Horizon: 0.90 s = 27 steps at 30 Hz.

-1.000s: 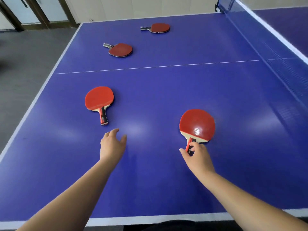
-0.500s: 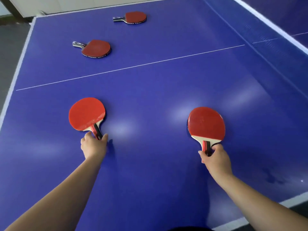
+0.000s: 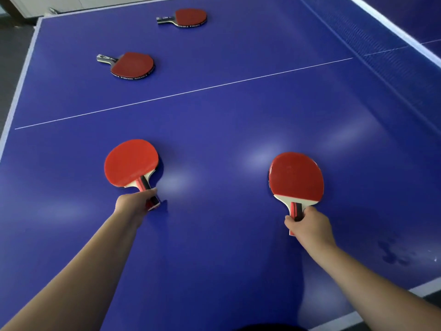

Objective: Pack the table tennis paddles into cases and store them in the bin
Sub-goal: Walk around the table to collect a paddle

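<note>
Four paddles on the blue table (image 3: 238, 130), all red rubber side up. Left hand (image 3: 134, 204) is curled round the red-and-black handle of the near-left paddle (image 3: 131, 162); its round blade points away from the person, pale wood showing at the throat, butt end sticking out past the fingers. Right hand (image 3: 309, 225) is wrapped round the handle of the near-right paddle (image 3: 296, 176), same build: red face, pale wood wedge below the rubber, red/black striped handle, red butt poking out under the hand. Cannot tell whether either blade rests on the table or is lifted. Beyond the white centre line (image 3: 191, 91), a third paddle (image 3: 132, 64) lies flat with a grey-black handle pointing left and black edge tape with small white lettering. A fourth paddle (image 3: 189, 17) of the same type lies further off near the far edge, handle also left. Net (image 3: 393, 60) runs along the right side.
</note>
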Tool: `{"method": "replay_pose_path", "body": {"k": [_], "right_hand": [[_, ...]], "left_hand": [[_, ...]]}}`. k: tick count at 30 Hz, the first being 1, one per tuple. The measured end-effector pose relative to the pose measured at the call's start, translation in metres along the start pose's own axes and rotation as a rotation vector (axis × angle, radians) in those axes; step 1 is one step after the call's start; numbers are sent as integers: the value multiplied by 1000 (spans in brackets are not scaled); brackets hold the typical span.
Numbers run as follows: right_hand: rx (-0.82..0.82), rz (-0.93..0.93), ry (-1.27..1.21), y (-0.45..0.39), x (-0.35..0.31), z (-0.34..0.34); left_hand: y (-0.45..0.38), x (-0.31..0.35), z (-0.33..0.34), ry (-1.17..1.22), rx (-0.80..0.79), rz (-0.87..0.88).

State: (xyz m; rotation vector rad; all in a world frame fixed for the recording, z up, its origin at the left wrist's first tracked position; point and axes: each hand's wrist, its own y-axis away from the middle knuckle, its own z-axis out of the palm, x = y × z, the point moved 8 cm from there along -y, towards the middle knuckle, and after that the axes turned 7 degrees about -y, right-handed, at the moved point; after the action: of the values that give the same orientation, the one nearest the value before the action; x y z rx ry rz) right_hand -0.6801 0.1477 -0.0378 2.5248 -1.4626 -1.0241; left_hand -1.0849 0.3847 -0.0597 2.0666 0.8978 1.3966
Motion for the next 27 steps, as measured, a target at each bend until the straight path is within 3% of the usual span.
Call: {"method": "replay_pose_path", "body": {"k": [3, 7, 13, 21, 27], "right_hand": [[2, -32, -22, 1, -4, -2], [-33, -73, -77, 7, -12, -7], [-48, -167, -123, 25, -30, -30], [-98, -204, -154, 38, -28, -41], [-167, -269, -104, 48, -33, -25]], "left_hand": [[25, -5, 35, 210, -239, -15], [69, -18, 76, 84, -367, 61], [130, -73, 157, -56, -510, 40], [199, -114, 223, -181, -589, 84], [209, -111, 222, -25, -579, -9]]}}
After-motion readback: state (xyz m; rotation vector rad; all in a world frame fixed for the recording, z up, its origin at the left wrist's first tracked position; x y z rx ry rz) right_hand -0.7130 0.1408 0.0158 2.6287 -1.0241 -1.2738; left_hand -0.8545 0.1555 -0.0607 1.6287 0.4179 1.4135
